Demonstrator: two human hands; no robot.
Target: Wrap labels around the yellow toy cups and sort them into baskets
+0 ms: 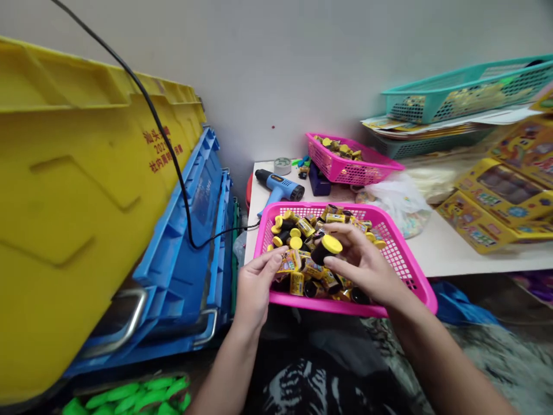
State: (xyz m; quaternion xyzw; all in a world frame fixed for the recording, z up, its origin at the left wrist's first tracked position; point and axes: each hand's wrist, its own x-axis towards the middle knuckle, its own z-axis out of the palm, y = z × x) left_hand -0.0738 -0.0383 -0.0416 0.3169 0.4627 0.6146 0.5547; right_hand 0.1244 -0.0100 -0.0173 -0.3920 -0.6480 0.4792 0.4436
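Between the thumb and fingers of my right hand (367, 262) is a small black jar with a yellow lid (327, 249), slightly tilted, its lid facing up. My left hand (257, 282) pinches a flat yellow printed label sleeve (288, 261), just left of the jar and apart from it. Both hands are over the near part of a pink plastic basket (412, 276). Inside it lie many small black jars with yellow lids, several wrapped in printed yellow labels; my right hand hides some of them.
A blue heat gun (281, 187) and a tape roll (282, 166) lie behind the basket. Another pink basket (358, 167) stands farther back. Yellow printed boxes (479, 225) and a teal basket (444, 86) are at right. Yellow (78, 219) and blue crates (177, 230) flank the left; a black cable (151, 106) hangs there.
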